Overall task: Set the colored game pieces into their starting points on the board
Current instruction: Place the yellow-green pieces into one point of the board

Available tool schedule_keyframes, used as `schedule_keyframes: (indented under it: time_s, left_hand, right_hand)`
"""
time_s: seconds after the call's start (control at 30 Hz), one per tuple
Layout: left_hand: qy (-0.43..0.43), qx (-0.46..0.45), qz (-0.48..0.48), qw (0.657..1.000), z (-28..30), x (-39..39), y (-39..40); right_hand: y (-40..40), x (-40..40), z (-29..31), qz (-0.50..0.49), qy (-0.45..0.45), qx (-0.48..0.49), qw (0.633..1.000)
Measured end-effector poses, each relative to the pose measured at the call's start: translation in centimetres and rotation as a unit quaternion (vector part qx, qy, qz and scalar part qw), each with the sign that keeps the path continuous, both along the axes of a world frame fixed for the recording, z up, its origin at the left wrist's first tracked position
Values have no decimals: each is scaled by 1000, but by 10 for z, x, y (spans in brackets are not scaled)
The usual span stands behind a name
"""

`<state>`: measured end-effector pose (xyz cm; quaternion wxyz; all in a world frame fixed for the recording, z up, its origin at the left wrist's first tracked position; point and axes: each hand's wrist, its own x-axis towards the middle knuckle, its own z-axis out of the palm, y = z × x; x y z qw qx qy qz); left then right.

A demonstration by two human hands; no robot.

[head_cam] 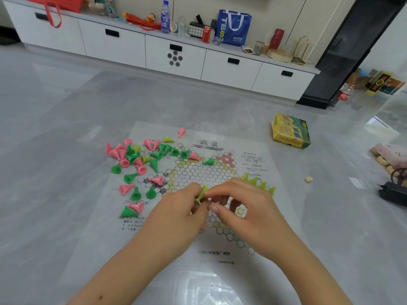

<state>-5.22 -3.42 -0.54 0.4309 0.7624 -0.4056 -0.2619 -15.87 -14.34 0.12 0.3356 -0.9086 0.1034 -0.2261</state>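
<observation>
A thin plastic checkers board sheet [222,170] with a printed star of circles lies on the floor. Both hands meet over its lower middle. My left hand [182,208] pinches a yellow-green cone piece [203,191] with curled fingers. My right hand [240,205] touches the same piece from the right, fingers curled; whether it also grips it is unclear. A row of yellow-green cones [257,182] stands upright on the right star point, just behind my right hand. Pink, green and a few yellow-green cones [134,161] lie scattered across the sheet's left side.
A yellow game box [290,131] lies on the floor to the right of the sheet. A small bead [309,179] and a black device [393,193] sit farther right. A clear plastic lid [207,287] is near me. A white drawer cabinet [176,53] lines the back.
</observation>
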Motion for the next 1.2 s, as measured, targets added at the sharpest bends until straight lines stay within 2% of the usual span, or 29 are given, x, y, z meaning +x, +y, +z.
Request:
schedule_keyframes:
  time_s: [0.1, 0.2, 0.4, 0.6, 0.7, 0.77, 0.87, 0.93, 1.07, 1.2]
  left_hand:
    - [-50, 9, -27, 998, -2, -1, 2]
    - [-47, 3, -54, 997, -1, -1, 3]
    - [-16, -28, -55, 998, 1, -2, 4]
    - [-42, -29, -55, 997, 2, -2, 7]
    - [-39, -23, -45, 998, 4, -2, 7]
    - [-18, -15, -23, 999, 7, -1, 7]
    - [-6, 12, -10, 1000, 8, 1, 8]
    - [-9, 23, -7, 1000, 6, 3, 8]
    - [1, 24, 17, 1000, 2, 8, 7]
    - [2, 15, 51, 999, 1, 15, 8]
  right_hand:
    - [0, 2, -3, -8, 2, -30, 1000]
    - [-1, 2, -4, -11, 0, -29, 1000]
    - [-4, -3, -2, -35, -14, 101, 994]
    - [0, -3, 2, -33, 5, 158, 987]
    - [-2, -2, 6, -79, -12, 191, 978]
    - [-12, -3, 7, -163, -46, 202, 965]
    - [-38, -4, 6, -297, -87, 183, 933]
    - [-54, -1, 1, -343, -80, 147, 924]
    - [-69, 15, -10, -348, -10, 76, 934]
    - [-75, 30, -25, -355, 34, 59, 933]
